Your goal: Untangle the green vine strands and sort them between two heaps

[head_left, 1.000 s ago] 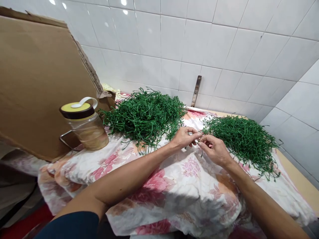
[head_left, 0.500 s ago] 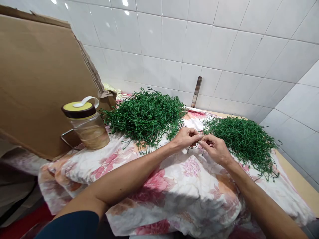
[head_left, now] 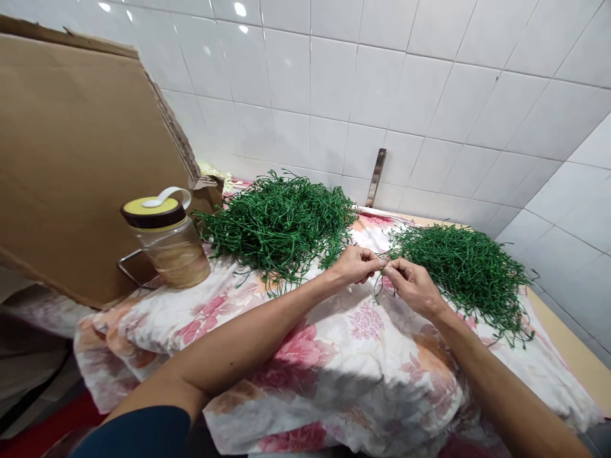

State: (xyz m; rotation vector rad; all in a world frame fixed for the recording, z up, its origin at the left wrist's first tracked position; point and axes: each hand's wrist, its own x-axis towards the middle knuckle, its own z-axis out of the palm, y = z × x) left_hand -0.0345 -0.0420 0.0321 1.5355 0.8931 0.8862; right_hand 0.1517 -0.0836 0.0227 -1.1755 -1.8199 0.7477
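Some thin green stems [head_left: 380, 285] hang from the left hand [head_left: 354, 264] and right hand [head_left: 414, 287], each grip pinched closed on them, over the flowered cloth [head_left: 344, 362]; too hard a tug could snap one, and the tangled right pile [head_left: 458, 273], close by, could snag them.

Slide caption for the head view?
Left hand and right hand pinch thin green strands near a larger green pile and a smaller one on floral cloth.

Left hand [head_left: 354, 264] and right hand [head_left: 414, 287] — pinched, fingertips [head_left: 380, 263] close together. Left forearm [head_left: 267, 327] and right forearm [head_left: 491, 369] converge forward — both wrists raised slightly.
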